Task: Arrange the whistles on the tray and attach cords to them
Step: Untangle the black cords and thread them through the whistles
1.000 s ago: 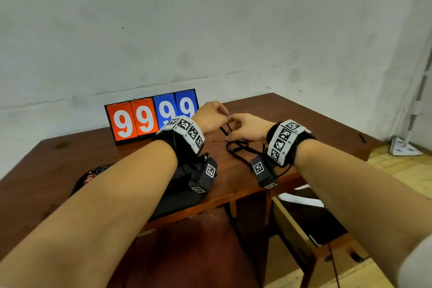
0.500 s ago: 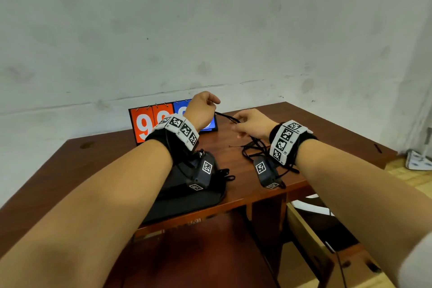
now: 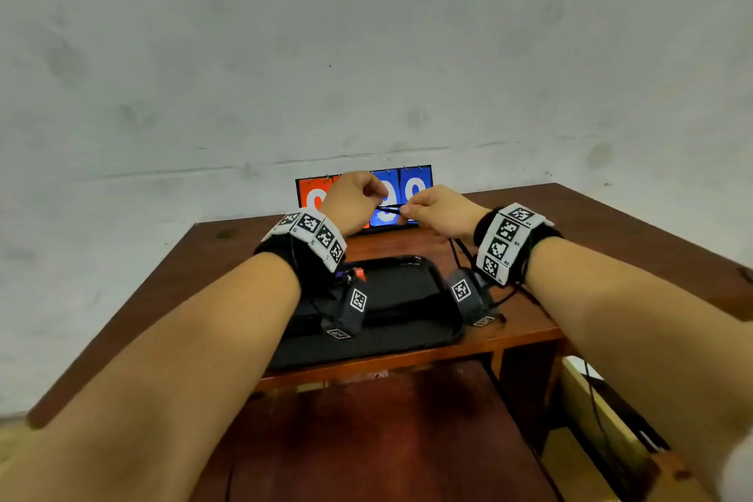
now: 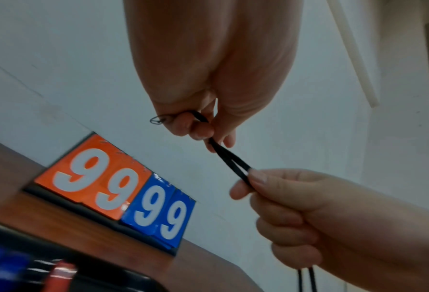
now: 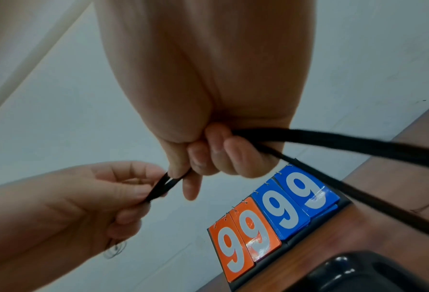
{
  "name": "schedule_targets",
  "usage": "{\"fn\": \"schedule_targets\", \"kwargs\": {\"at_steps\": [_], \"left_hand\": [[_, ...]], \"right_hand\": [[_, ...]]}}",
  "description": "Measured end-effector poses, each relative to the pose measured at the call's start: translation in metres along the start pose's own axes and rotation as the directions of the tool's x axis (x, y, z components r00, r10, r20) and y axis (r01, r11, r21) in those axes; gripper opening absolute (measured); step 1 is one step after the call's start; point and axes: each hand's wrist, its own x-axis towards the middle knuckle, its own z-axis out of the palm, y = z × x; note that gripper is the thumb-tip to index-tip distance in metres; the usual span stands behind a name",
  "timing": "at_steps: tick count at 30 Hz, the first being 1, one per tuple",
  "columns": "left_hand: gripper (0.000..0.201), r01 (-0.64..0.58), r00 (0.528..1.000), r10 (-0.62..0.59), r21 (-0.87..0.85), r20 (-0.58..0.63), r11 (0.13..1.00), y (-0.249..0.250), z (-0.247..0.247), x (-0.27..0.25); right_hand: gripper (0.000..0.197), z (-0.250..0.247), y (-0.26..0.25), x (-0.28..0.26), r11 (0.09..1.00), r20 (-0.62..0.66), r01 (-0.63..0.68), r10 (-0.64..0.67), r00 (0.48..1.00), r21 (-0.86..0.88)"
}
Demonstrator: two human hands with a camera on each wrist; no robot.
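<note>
Left wrist view: the cord (image 4: 229, 161) runs straight between both grips, left hand (image 4: 198, 126) and right hand (image 4: 296, 205) each pinching one end, above the bench's back edge.

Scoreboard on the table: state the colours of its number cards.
The scoreboard has two orange cards and two blue, each with a white 9; clearest from the left wrist.

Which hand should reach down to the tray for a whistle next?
Left hand, probably: it's above the tray, pinching only the cord end, while the right hand manages the trailing strands.
</note>
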Motion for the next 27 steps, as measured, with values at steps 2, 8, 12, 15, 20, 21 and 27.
{"fn": "schedule_targets", "kwargs": {"at_steps": [2,8,12,15,20,21,27], "left_hand": [[0.015,0.04,0.999,-0.039,0.043,-0.022,0.998,-0.021,-0.019,-0.009],[0.012,0.205,0.978,-0.207,0.138,-0.001,0.969,-0.082,-0.076,-0.045],[0.011,0.236,0.968,-0.247,0.181,0.038,0.955,-0.105,-0.094,-0.066],[0.009,0.258,0.961,-0.271,0.181,0.053,0.949,-0.116,-0.097,-0.075],[0.01,0.261,0.952,-0.289,0.22,0.103,0.94,-0.129,-0.095,-0.084],[0.01,0.26,0.948,-0.293,0.235,0.121,0.937,-0.131,-0.095,-0.085],[0.013,0.293,0.908,-0.37,0.334,0.198,0.896,-0.141,-0.089,-0.09]], "right_hand": [[0.03,0.008,-0.004,0.001,0.999,0.034,0.008,-0.006,0.999,-0.035],[0.027,0.032,-0.004,0.0,0.998,0.131,-0.016,0.023,0.991,-0.053],[0.032,0.044,-0.001,-0.003,0.986,0.161,-0.132,0.114,0.98,0.106],[0.028,0.049,0.004,-0.006,0.98,0.185,-0.152,0.126,0.975,0.132],[0.015,0.051,0.024,-0.012,0.989,0.181,-0.143,0.148,0.972,-0.037],[0.014,0.05,0.028,-0.013,0.988,0.175,-0.142,0.151,0.973,-0.063],[0.011,0.049,0.05,-0.021,0.969,0.177,-0.13,0.169,0.97,-0.212]]}}
